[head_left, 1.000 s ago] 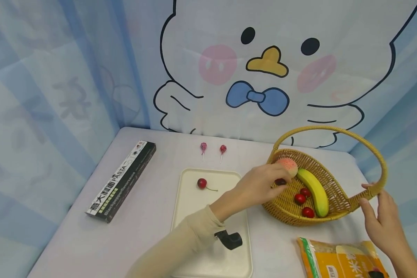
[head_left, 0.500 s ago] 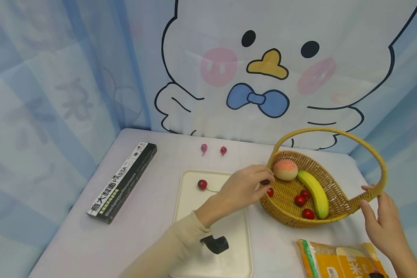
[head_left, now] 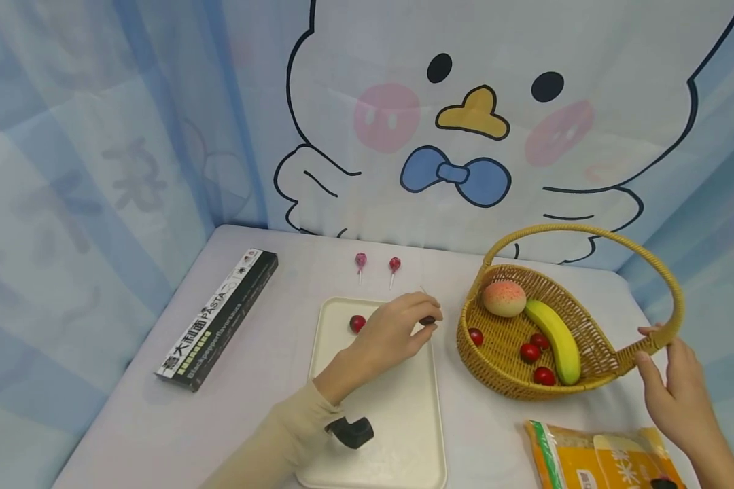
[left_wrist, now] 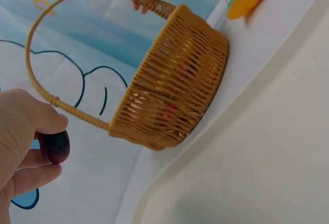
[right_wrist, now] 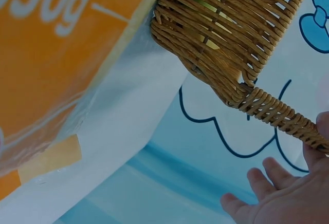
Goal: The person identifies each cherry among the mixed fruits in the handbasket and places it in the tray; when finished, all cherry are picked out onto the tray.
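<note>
My left hand [head_left: 376, 343] is over the upper part of a cream tray [head_left: 404, 428]. It pinches a dark red cherry [left_wrist: 54, 148] between thumb and fingers. Another cherry [head_left: 357, 323] lies on the tray just left of the hand, its stem now hidden. To the right stands a wicker basket [head_left: 508, 388], holding a peach [head_left: 504, 299], a banana [head_left: 555, 341] and several red cherries [head_left: 529, 352]. My right hand [head_left: 679, 401] holds the lower right end of the basket's handle [head_left: 673, 305] with its thumb and fingers; some fingers spread out in the right wrist view.
A black-and-white pasta box [head_left: 217, 319] lies at the left of the white table. Two lollipops [head_left: 394, 263] lie behind the tray. An orange food packet [head_left: 605, 455] lies in front of the basket, close to the right forearm. A patterned curtain [head_left: 318, 136] hangs behind.
My left hand has come out of the basket leftward, carrying the dark cherry over the tray. The peach and a cherry at the basket's left side are now uncovered. The right hand stays put.
</note>
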